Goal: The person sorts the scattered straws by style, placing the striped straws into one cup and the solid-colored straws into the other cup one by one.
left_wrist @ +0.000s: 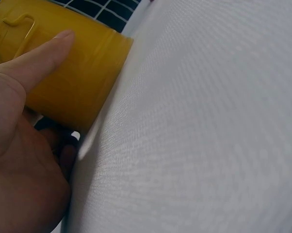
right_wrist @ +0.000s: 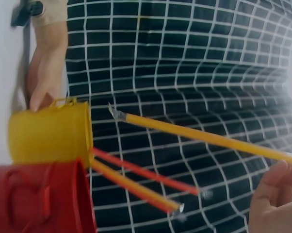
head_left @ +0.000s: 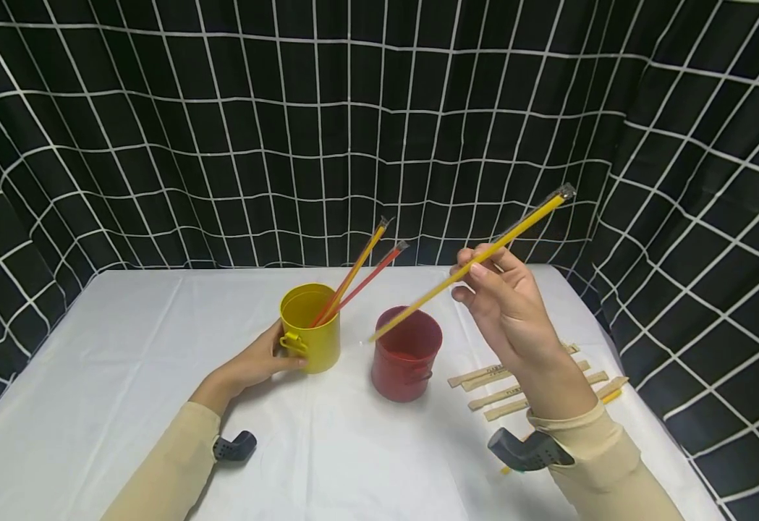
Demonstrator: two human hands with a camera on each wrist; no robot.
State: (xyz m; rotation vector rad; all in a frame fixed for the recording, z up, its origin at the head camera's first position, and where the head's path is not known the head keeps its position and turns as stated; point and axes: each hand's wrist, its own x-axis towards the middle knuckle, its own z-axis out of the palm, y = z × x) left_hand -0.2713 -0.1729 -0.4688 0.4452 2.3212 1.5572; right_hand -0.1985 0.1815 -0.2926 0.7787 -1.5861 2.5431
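My left hand (head_left: 255, 365) grips a small yellow metal pail (head_left: 323, 351) low on its side, thumb along the near wall in the left wrist view. Yellow and red straws (head_left: 367, 252) in clear wrappers lean out of that pail toward the right. Up at the right, my right hand (head_left: 508, 307) pinches a yellow straw (head_left: 524, 226) in a clear wrapper between thumb and fingers. The straw slants down to the left, and its lower tip overlaps the mouth of a red metal pail (head_left: 397, 376) in the head view. The right wrist view shows this straw (right_wrist: 185, 132) above both pails.
Several tan paper-wrapped sticks (head_left: 498, 398) with printing lie on the white tablecloth (head_left: 353, 463) at the right, partly hidden by my right forearm. Yellow ends (head_left: 611, 396) show among them. A black curtain (head_left: 353, 130) with a white grid stands around the table's back and sides.
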